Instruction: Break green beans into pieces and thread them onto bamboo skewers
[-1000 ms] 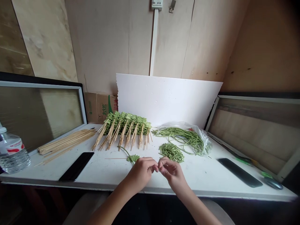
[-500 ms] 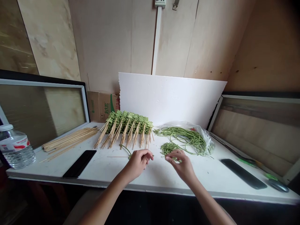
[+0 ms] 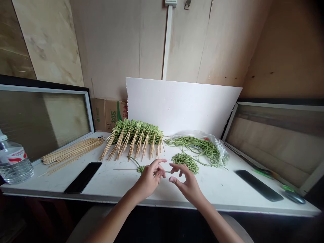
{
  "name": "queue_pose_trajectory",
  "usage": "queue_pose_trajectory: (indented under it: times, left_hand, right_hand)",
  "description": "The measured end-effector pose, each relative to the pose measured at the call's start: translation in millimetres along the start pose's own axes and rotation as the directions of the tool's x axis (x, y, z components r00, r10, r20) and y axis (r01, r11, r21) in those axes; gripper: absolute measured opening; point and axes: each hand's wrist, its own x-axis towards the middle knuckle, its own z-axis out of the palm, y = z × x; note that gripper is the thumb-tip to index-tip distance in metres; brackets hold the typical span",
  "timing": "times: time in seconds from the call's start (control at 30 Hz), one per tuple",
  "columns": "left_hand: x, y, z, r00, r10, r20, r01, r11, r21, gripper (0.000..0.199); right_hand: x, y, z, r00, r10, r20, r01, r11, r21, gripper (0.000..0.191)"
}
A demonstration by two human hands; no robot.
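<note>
Left hand: I see the left hand point(image 3: 149, 176) with its fingertips closed on a green bean piece point(image 3: 168, 172).
Right hand: the right hand point(image 3: 186, 180) has thumb and fingers spread apart.
Bean piece: it points toward the right fingers; I can't tell if they touch.
Skewer: a thin skewer point(image 3: 124, 169) lies on the table point(image 3: 210, 187) beyond the left hand, threaded bean pieces point(image 3: 140, 169) at its end.
Cut beans: the short-cut pile point(image 3: 186, 162) sits just beyond the right hand.

- I see the bottle point(image 3: 15, 160) on the table point(image 3: 217, 195), left of the phone point(image 3: 83, 178).
- Sticks point(image 3: 73, 151) behind the phone.
- Board point(image 3: 177, 104) behind the bag point(image 3: 222, 153).
- Cut beans point(image 3: 187, 162) before the bag, right of the skewers point(image 3: 136, 135).
</note>
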Motion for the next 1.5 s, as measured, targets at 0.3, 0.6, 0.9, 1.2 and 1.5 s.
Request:
queue_pose_trajectory:
  times: [0.3,0.6,0.9,1.2,1.5]
  left_hand:
    - [0.4,2.3,1.1,0.996,-0.042,0.074,0.045,0.998,-0.049,0.038]
    - [-1.3,10.0,2.3,1.0,0.013,0.012,-0.013,0.999,0.044,0.026]
    - [-5.4,14.4,9.0,0.992,0.12,0.046,-0.125,0.984,0.123,0.02]
    - [4.9,-14.2,-3.4,0.993,0.068,-0.095,-0.05,0.983,0.179,0.025]
    - [4.9,-13.8,-9.3,0.999,0.003,-0.04,0.002,0.991,0.134,0.042]
  right_hand:
    - [4.5,-18.9,-6.5,0.984,-0.142,-0.105,0.141,0.99,-0.02,0.011]
    - [8.6,-26.8,-21.8,0.981,-0.191,-0.031,0.188,0.978,-0.087,0.004]
    - [0.4,-39.7,-11.2,0.991,-0.137,0.007,0.137,0.989,-0.047,0.014]
    - [2.1,-44.0,-12.4,0.996,0.03,0.079,-0.049,0.965,0.256,0.023]
    - [1.7,43.9,0.1,0.994,0.099,-0.039,-0.106,0.936,-0.336,0.044]
